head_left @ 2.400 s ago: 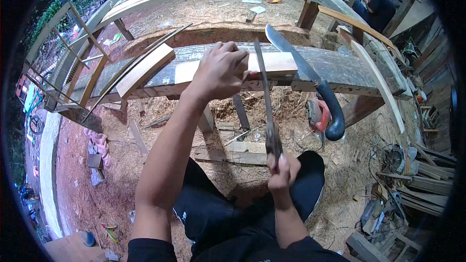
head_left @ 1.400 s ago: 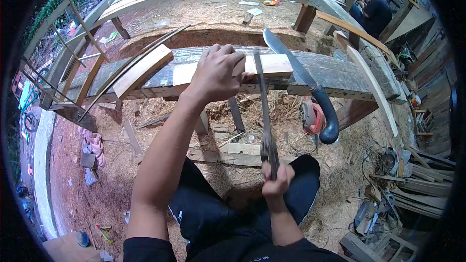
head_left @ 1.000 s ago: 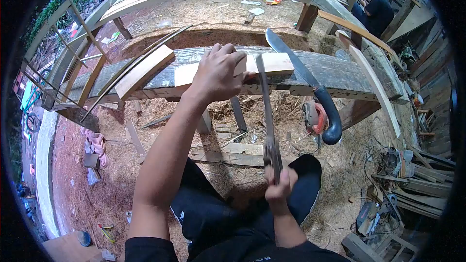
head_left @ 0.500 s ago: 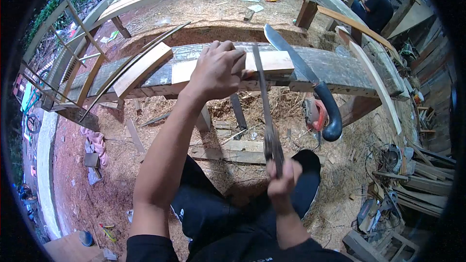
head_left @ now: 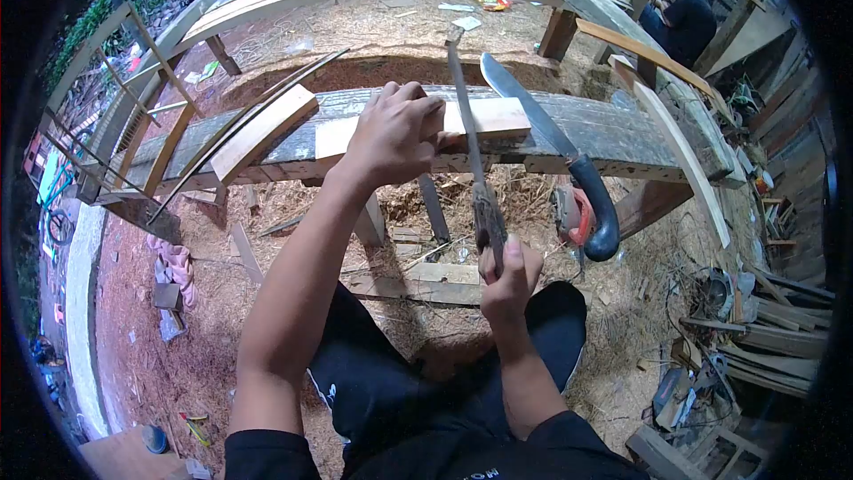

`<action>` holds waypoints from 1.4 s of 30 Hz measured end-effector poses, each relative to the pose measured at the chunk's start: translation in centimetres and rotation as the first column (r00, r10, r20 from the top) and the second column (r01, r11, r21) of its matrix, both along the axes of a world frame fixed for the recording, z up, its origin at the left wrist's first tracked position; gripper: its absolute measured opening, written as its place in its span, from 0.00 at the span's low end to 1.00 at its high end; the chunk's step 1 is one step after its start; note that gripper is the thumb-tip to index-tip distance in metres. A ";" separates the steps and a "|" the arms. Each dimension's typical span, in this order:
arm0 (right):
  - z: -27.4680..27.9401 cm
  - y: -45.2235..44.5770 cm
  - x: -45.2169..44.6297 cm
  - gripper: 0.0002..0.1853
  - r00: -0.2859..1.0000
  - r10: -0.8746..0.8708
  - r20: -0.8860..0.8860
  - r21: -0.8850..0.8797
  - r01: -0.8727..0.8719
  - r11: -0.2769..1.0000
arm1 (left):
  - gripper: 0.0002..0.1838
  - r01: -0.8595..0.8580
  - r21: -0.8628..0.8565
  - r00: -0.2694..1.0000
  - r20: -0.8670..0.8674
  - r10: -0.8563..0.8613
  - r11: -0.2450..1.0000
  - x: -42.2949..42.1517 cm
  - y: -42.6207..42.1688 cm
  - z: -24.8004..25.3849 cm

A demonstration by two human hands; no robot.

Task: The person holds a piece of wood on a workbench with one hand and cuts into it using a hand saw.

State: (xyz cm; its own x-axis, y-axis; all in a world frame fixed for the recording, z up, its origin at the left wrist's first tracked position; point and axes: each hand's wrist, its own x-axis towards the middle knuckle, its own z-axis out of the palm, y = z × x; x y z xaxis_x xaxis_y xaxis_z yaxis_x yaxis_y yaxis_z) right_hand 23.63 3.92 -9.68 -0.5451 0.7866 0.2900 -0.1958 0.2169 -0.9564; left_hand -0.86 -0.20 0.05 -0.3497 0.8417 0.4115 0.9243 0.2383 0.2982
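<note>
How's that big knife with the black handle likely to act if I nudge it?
The knife is probably stiff: its metal blade looks straight. It might tip, since its thick handle overhangs the bench. Rolling seems unlikely with that broad blade.

The pale block is blocked from above by the left hand over its middle and the narrow-bladed tool crossing it. Just beside its right end, the machete slants over the surface; farther right of the block, there is passing room up to a slim strip. Left of the block, a wedge-shaped gap, widening toward the near edge, separates it from a board. Nearer than the block, the right hand obstructs the open air.
</note>
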 end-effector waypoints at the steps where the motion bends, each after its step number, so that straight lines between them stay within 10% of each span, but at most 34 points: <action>1: 0.0 -0.1 0.0 0.30 1.000 0.006 -0.023 -0.055 -0.008 0.998 | 0.20 -0.024 -0.008 1.000 -0.011 0.024 1.000 0.0 0.1 -0.1; 42: 7.6 -1.7 3.4 0.24 0.976 0.046 0.213 -0.088 -0.027 0.996 | 0.21 0.001 0.053 0.996 -0.095 0.004 0.999 -0.2 0.2 -0.7</action>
State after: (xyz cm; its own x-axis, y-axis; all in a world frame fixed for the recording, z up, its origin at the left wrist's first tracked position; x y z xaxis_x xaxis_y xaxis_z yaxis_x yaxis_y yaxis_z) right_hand 27.02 2.20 -2.06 -0.6164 0.7815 0.0963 0.0100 0.1301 -0.9914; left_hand -1.07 0.00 -0.68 -0.3087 0.8174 0.4863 0.9485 0.2264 0.2215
